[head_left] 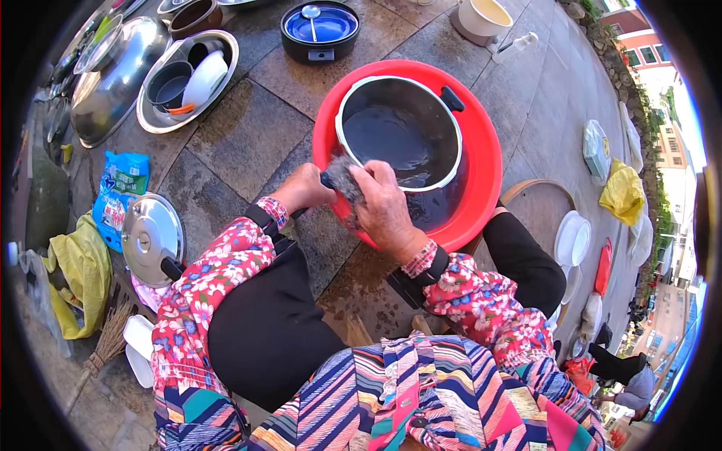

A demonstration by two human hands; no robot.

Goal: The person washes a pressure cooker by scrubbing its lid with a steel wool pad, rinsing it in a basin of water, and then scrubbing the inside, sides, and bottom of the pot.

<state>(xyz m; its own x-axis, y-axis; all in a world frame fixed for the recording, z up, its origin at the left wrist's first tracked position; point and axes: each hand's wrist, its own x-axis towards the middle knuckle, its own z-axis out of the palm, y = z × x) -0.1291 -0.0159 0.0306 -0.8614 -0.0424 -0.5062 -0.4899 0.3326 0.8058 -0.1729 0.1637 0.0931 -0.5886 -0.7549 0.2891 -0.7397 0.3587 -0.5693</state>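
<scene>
A deep metal pot (pixel 456 154) with a dark inside sits tilted in a red plastic basin (pixel 485 128) that has some water in it. My left hand (pixel 302 189) is closed at the pot's near-left side, around its black handle, which is mostly hidden. My right hand (pixel 385 203) presses a grey, fuzzy scouring pad (pixel 344 179) against the pot's outer wall beside that handle. The pot's other black handle (pixel 451 98) sticks out at the far right.
A metal lid (pixel 153 239), blue packets (pixel 120 197) and a yellow bag (pixel 83 274) lie at left. Behind stand a metal basin of pans (pixel 231 45) and a black pot (pixel 321 54) with a spoon. A round wooden board (pixel 530 214) and white bowls (pixel 573 239) are at right.
</scene>
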